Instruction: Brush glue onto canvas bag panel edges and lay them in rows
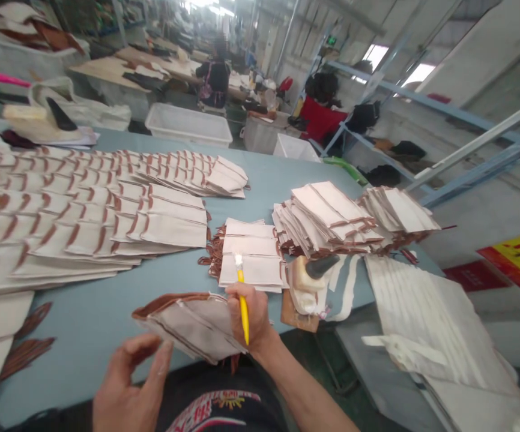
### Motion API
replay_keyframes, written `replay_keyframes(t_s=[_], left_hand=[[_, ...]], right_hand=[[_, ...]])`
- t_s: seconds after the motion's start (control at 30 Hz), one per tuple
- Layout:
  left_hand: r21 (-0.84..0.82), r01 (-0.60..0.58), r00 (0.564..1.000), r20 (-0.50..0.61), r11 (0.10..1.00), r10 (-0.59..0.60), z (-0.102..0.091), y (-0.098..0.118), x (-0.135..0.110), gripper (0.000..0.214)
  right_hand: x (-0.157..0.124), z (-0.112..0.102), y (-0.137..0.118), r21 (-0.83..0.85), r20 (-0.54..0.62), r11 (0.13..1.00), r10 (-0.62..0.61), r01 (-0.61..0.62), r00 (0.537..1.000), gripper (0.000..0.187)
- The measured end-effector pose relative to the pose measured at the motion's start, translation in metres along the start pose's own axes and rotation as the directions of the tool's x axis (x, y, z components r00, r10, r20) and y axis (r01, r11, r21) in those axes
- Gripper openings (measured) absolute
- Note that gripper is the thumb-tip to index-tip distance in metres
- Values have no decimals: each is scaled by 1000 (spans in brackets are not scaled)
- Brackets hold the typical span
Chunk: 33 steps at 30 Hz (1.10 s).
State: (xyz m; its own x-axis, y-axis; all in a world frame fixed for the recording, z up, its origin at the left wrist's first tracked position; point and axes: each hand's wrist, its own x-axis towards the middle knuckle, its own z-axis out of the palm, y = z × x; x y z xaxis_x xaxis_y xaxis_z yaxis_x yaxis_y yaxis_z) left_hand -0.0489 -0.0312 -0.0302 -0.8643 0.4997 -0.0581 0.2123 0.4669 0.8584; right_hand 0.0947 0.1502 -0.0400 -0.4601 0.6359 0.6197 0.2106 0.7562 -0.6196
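Cloth piece [201, 327] with a brown edge is tilted up at the near side of the blue table [93, 318], between our two hands. Our right hand [251, 315] is closed tight around a yellow brush [243, 306] with its white tip up, and it seems to pinch the right end of the cloth too. Our left hand [129, 384] has its thumb and finger spread apart by the other end, and we cannot tell if they touch it.

We think the cloth could slip down onto our shirt [228, 402], because it is so near the edge and maybe only one hand has it. We cannot tell if the brush is wet. If it is, a quick swing could smear the small pile [253, 258] just past it. The jug [305, 288] with a black spout [323, 266] is near our right hand, so a bump from our arm could tip it over. The brown strings [216, 252] stick out of the small pile, and they might catch on our sleeve and drag the pile crooked
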Motion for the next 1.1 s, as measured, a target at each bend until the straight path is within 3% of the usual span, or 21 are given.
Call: replay_keyframes(t_s=[0.07, 0.2, 0.27, 0.4, 0.53, 0.6, 0.67, 0.73, 0.8, 0.87, 0.93, 1.0, 1.1], left_hand=[[64, -189, 981, -29, 980, 191, -6, 5, 13, 64], [-47, -447, 862, 242, 893, 444, -3, 20, 36, 36], [-78, -505, 819, 273, 860, 505, 1, 25, 39, 31], [-104, -459, 785, 417, 882, 458, 1, 38, 33, 31], [-116, -342, 706, 624, 933, 336, -2, 61, 31, 41], [-159, -278, 676, 668, 947, 311, -5, 71, 31, 42], [-193, -259, 683, 656, 946, 321, -9, 76, 29, 40], [-178, -304, 703, 621, 936, 346, -15, 75, 25, 40], [-134, -384, 709, 591, 914, 384, -20, 70, 20, 41], [-136, -494, 693, 535, 859, 484, -22, 65, 14, 40], [-174, -629, 635, 448, 758, 629, -20, 62, 11, 37], [-182, -759, 543, 352, 625, 762, -16, 62, 10, 34], [-139, -869, 420, 299, 474, 857, -11, 62, 14, 31]], right_hand=[[-4, -2, 1, 24, 31, 999, -36, 36, 999, 32], [-6, -7, -2, 44, 55, 996, -74, 72, 996, 31], [-6, -9, -5, 38, 61, 997, -65, 63, 996, 29], [-5, -10, -8, 44, 78, 998, -51, 47, 996, 33], [10, -15, -17, 110, 129, 993, -68, 54, 989, 45], [23, -23, -28, 206, 126, 978, -12, -15, 992, 53], [37, -36, -43, 337, 48, 924, 173, -179, 984, 62], [48, -51, -59, 476, -44, 818, 388, -322, 921, 64], [52, -65, -74, 540, -81, 755, 487, -373, 869, 57], [48, -76, -86, 555, -76, 733, 517, -394, 853, 55], [39, -83, -93, 535, -36, 737, 508, -413, 860, 53], [29, -86, -97, 480, -1, 774, 472, -414, 882, 48], [22, -87, -98, 377, 3, 872, 335, -311, 942, 42]])
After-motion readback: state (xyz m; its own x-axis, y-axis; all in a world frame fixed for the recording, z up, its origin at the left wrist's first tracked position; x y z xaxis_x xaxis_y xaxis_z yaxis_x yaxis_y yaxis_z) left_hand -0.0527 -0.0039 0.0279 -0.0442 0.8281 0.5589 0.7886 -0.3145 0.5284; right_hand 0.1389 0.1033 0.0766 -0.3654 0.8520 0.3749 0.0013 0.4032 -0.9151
